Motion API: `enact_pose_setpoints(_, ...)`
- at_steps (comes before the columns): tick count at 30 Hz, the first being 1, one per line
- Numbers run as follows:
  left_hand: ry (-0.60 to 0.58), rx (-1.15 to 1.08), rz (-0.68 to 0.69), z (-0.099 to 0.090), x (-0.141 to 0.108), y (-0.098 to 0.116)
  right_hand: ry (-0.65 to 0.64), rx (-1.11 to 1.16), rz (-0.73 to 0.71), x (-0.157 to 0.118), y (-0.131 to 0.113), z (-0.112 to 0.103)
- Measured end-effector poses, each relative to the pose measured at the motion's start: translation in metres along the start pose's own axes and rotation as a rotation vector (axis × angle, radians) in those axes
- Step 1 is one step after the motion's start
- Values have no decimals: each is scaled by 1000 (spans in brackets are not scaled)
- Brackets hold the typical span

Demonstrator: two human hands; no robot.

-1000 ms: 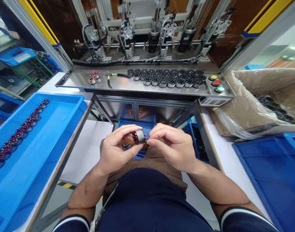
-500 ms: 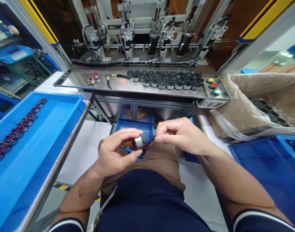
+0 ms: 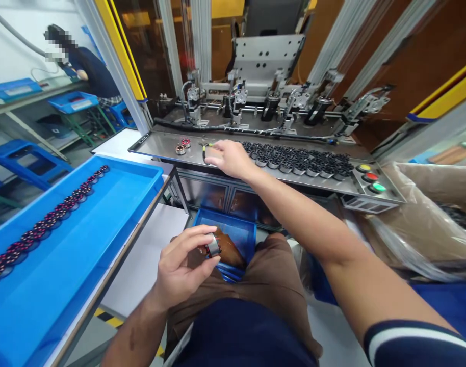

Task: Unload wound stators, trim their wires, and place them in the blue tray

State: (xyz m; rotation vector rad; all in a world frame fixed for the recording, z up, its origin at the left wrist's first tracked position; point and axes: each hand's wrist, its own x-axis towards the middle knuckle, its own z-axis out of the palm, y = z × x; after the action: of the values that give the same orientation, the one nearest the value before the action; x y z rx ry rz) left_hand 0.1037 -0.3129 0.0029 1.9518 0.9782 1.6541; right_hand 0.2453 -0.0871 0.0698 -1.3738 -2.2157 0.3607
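My left hand (image 3: 189, 260) grips a motor stator (image 3: 213, 245) between thumb and fingers, above my lap. The stator is a silver ring with red-and-black windings showing at its edges. Over the machine's metal ledge, my right hand (image 3: 231, 157) reaches out with thumb and fingers apart, above a pair of cutting pliers (image 3: 204, 152) with yellow-and-black handles. It covers one handle, and whether it touches the pliers cannot be made out. Left of the pliers lie two wound stators (image 3: 181, 148), one coppery and one red.
Rows of black-topped stators (image 3: 294, 160) fill the right of the ledge, beside coloured push buttons (image 3: 369, 177). At left, a blue tray (image 3: 103, 204) holds a line of wound stators. A blue bin (image 3: 240, 229) sits below; a lined carton (image 3: 420, 204) stands right. A person works far left.
My right hand has let go of the red wire and moved forward to the pliers on the ledge. The left hand still holds the stator, now tilted. The view has swung left.
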Motion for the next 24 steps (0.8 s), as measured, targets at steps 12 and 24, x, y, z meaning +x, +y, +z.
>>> enact_pose_setpoints(12,236,-155,-228,-32,-15,-11,-125,-204,161,69,16,58)
enact_pose_setpoints(24,229,-308,-394,-13,-4,5,-116,505,121,50,38,-6)
